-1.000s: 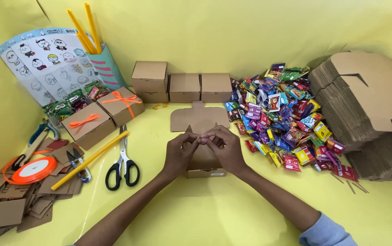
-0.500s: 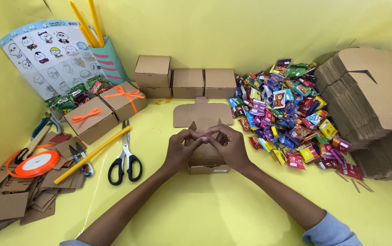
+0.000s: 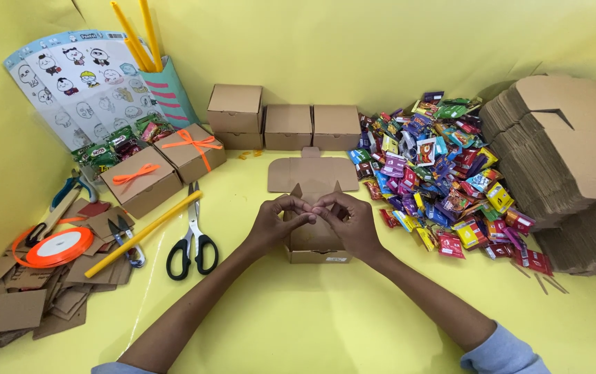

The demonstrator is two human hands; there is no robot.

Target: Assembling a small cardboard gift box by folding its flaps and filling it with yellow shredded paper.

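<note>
Several cardboard scraps [image 3: 14,305] are piled at far left on the yellow tabletop [image 3: 298,325], with an orange ribbon spool [image 3: 57,247] beside them. Two closed boxes tied with orange bows [image 3: 163,166] are seen behind, near a sticker sheet [image 3: 69,86]. A yellow stick [image 3: 142,234] and black-handled scissors [image 3: 190,242] are laid just left of centre. Three plain closed boxes [image 3: 287,126] are lined up at the back. At centre, an open small cardboard box [image 3: 315,239] is placed with its lid flap laid back. The left hand [image 3: 273,225] and right hand [image 3: 350,223] are held over the box, fingers curled, fingertips pinched together and touching each other; what is gripped between them cannot be told. A heap of colourful wrapped candies [image 3: 443,173] is spread right of the box. A stack of flat unfolded box blanks [image 3: 561,159] is piled at far right.
</note>
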